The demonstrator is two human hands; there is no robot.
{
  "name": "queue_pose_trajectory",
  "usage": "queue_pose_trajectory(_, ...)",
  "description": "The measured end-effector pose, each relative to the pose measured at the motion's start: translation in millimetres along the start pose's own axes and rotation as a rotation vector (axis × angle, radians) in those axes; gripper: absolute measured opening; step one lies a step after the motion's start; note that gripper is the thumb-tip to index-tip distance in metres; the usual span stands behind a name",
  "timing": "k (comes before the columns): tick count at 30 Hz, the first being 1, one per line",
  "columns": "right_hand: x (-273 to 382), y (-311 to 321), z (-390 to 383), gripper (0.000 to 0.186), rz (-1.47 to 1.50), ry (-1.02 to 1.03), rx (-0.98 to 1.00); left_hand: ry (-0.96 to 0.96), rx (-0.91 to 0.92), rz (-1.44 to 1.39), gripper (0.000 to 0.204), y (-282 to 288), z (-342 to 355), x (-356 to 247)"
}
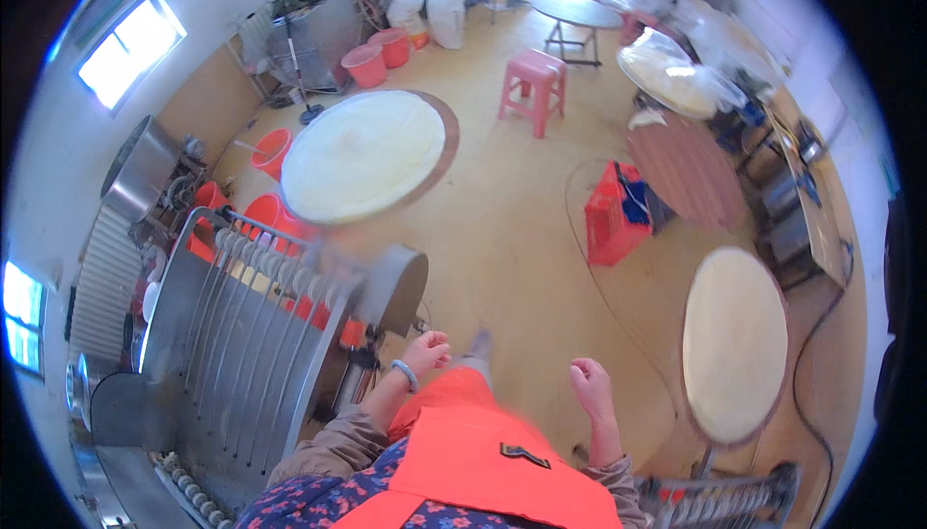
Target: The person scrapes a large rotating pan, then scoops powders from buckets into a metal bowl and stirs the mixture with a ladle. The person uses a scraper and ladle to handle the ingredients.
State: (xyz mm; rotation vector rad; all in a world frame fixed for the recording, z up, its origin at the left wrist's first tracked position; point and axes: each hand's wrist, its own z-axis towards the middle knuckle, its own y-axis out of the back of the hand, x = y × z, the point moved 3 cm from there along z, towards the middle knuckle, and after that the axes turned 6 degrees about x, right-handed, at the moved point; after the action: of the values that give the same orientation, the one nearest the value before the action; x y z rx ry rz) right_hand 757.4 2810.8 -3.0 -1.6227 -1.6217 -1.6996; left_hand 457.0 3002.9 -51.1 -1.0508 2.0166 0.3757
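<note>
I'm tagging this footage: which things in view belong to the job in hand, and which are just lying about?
Probably the job's:
slanted metal rack near the left hand
round pale sheets

Apparently just lying about:
pink stool
folding table
red crate

A small rectangular window (132, 49) glows bright white in the pale wall (210, 8). A pink plastic four-legged stool (536, 69) stands on the smooth tan floor (502, 215).

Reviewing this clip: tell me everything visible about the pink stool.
The pink stool looks like moulded plastic, with a squarish top, slightly splayed legs and what look like crossbars between them. It stands upright with its feet on the tan floor, nearer the camera than the grey-topped table behind it. Finer surface detail is too soft to make out.
</note>
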Motion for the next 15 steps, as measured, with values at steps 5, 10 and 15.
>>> queue_pose_trajectory(5, 8, 18, 185, 0.021, 0.014, -0.085, 0.017, -0.016, -0.081, -0.042, 0.033, 40, 169, -83)
queue_pose_trajectory(10, -14, 55, 346, 0.02, -0.255, -0.147, 0.038, 0.002, -0.172, -0.074, 0.034, 85, 325, -175)
queue_pose_trajectory(15, -63, 104, 455, 0.018, -0.276, -0.358, 0.099, 0.066, -0.239, -0.091, 0.032, 118, 428, -269)
